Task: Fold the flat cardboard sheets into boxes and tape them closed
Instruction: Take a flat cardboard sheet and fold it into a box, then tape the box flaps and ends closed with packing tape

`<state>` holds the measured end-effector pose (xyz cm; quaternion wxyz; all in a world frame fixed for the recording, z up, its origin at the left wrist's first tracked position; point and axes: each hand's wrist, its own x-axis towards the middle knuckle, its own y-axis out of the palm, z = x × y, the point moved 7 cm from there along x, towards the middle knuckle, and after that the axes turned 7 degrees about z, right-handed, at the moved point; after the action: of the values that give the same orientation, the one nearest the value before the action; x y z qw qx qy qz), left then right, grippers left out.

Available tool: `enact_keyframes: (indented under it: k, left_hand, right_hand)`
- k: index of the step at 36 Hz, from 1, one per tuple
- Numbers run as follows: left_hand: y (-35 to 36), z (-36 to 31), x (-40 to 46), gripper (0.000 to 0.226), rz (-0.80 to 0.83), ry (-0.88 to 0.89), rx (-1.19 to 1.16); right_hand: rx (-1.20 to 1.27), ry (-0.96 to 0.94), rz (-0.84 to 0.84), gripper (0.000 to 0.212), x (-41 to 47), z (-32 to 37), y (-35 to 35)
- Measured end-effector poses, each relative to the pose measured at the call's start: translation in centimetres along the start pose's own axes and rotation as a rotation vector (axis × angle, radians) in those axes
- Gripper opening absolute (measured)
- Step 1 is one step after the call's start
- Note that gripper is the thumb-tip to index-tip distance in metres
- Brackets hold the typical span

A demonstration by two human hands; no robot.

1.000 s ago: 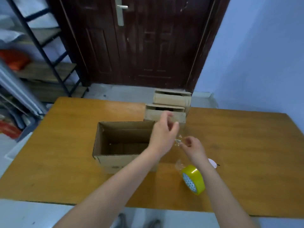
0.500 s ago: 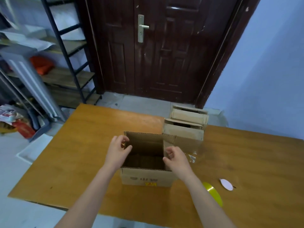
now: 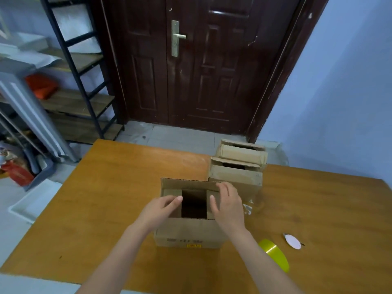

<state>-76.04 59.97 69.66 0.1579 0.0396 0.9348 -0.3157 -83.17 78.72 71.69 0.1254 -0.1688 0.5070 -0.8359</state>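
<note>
A brown cardboard box point(image 3: 186, 234) stands upright on the wooden table point(image 3: 106, 209), its top partly open with a dark gap in the middle. My left hand point(image 3: 158, 211) presses the left side flap inward with straight fingers. My right hand point(image 3: 228, 205) presses the right side flap down, its fingertips near the raised back flap point(image 3: 186, 184). A yellow tape roll point(image 3: 274, 254) lies on the table to the right of my right forearm.
Two more cardboard boxes point(image 3: 235, 177) point(image 3: 242, 152) stand behind the open one at the table's far edge. A small white cutter point(image 3: 293, 241) lies right of the tape. A dark door point(image 3: 191, 60) and a shelf rack point(image 3: 70, 81) are beyond the table.
Both hands left the tape strip and moved onto the box. They have pushed the two side flaps inward over the opening. The view shifted closer and to the left.
</note>
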Motion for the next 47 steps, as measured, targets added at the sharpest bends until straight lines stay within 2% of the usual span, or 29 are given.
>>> enact_keyframes:
  k: [4, 7, 10, 12, 15, 19, 21, 23, 26, 28, 29, 31, 33, 37, 39, 43, 47]
  left_hand:
    - [-0.3, 0.3, -0.3, 0.102, -0.009, 0.083, 0.001]
    - [-0.4, 0.9, -0.2, 0.096, -0.128, 0.075, 0.118]
    - [-0.4, 1.4, -0.1, 0.085, -0.395, 0.099, 0.482]
    - [0.3, 1.6, -0.1, 0.077, -0.422, 0.134, 0.576]
    - [1.7, 1.1, 0.1, 0.064, -0.374, 0.195, 0.618]
    - [4.1, 1.6, 1.6, 0.051, -0.161, 0.139, 0.743]
    - [5.1, 2.5, 2.1, 0.061, -0.085, 0.090, 0.746]
    - [5.2, 3.0, 2.2, 0.064, -0.094, 0.097, 0.754]
    - [5.3, 3.2, 2.1, 0.062, -0.108, 0.106, 0.777]
    - [5.3, 3.0, 2.2, 0.062, -0.120, 0.113, 0.780]
    - [5.4, 3.0, 2.2, 0.063, -0.123, 0.114, 0.777]
    - [5.5, 2.9, 2.2, 0.063, -0.135, 0.122, 0.773]
    - [5.6, 2.9, 2.3, 0.062, -0.149, 0.139, 0.767]
    - [5.5, 2.9, 2.4, 0.056, -0.153, 0.154, 0.737]
    - [5.4, 2.8, 2.4, 0.057, -0.158, 0.158, 0.716]
    - [5.3, 2.6, 2.4, 0.053, -0.200, 0.170, 0.709]
    - [5.4, 2.5, 2.3, 0.053, -0.222, 0.172, 0.711]
  right_hand:
    - [-0.114, 0.035, -0.089, 0.054, 1.4, -0.7, 0.5]
    - [-0.130, 0.018, -0.076, 0.051, 2.0, -1.0, 1.4]
    - [-0.104, -0.041, -0.094, 0.037, 1.8, -1.0, 1.6]
    - [-0.104, -0.096, -0.079, 0.031, 1.5, -1.1, 1.8]
    - [-0.096, -0.153, 0.009, 0.031, 0.6, -1.4, 2.6]
    - [-0.114, -0.177, 0.122, 0.038, -1.1, -2.1, 3.7]
    - [-0.099, -0.167, 0.209, 0.050, -1.9, -2.5, 4.3]
    - [-0.033, -0.124, 0.274, 0.055, -2.3, -3.2, 4.5]
    - [0.097, 0.052, 0.173, 0.038, -2.6, -6.1, 2.9]
    - [0.099, 0.224, 0.111, 0.027, -2.7, -9.2, 1.6]
    - [0.057, 0.319, 0.138, 0.026, -2.7, -11.0, 1.3]
    - [-0.038, 0.516, 0.314, 0.030, -3.0, -14.4, 1.3]
    - [-0.063, 0.641, 0.529, 0.025, -3.7, -17.5, 2.1]
    - [-0.106, 0.684, 0.921, 0.026, -5.0, -21.2, 5.8]
    - [-0.189, 0.682, 1.010, 0.040, -5.3, -22.5, 7.4]
    - [-0.341, 0.682, 1.114, 0.052, -5.4, -24.1, 9.3]
    - [-0.418, 0.573, 1.301, 0.053, -5.9, -23.3, 9.5]
